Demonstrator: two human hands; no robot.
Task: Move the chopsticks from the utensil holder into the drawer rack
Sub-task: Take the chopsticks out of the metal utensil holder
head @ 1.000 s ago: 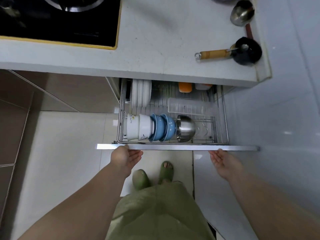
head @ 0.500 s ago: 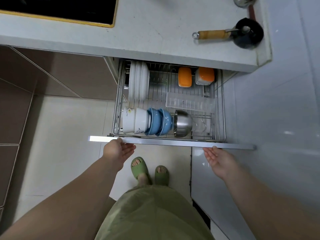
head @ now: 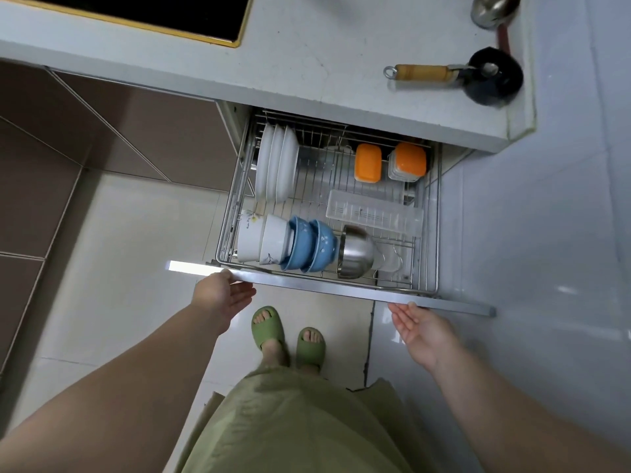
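The wire drawer rack (head: pixel 436 213) stands pulled out from under the counter, its metal front bar (head: pixel 341 291) nearest me. My left hand (head: pixel 220 297) is palm up at the bar's left end, thumb against its edge, fingers spread below it. My right hand (head: pixel 421 327) is palm up with its fingertips at the bar's right part, holding nothing. A clear plastic lidded box (head: pixel 374 213) lies across the rack. No chopsticks or utensil holder are in view.
In the rack stand white plates (head: pixel 276 165), white bowls (head: pixel 263 238), blue bowls (head: pixel 310 245), a steel bowl (head: pixel 356 256) and two orange-lidded containers (head: pixel 368 162). A wooden-handled black scoop (head: pixel 491 78) lies on the counter (head: pixel 307 63). My green slippers (head: pixel 268 327) are below the drawer.
The drawer has slid further out, uncovering the plates and the orange containers. Both hands stayed at its front bar and moved back with it.
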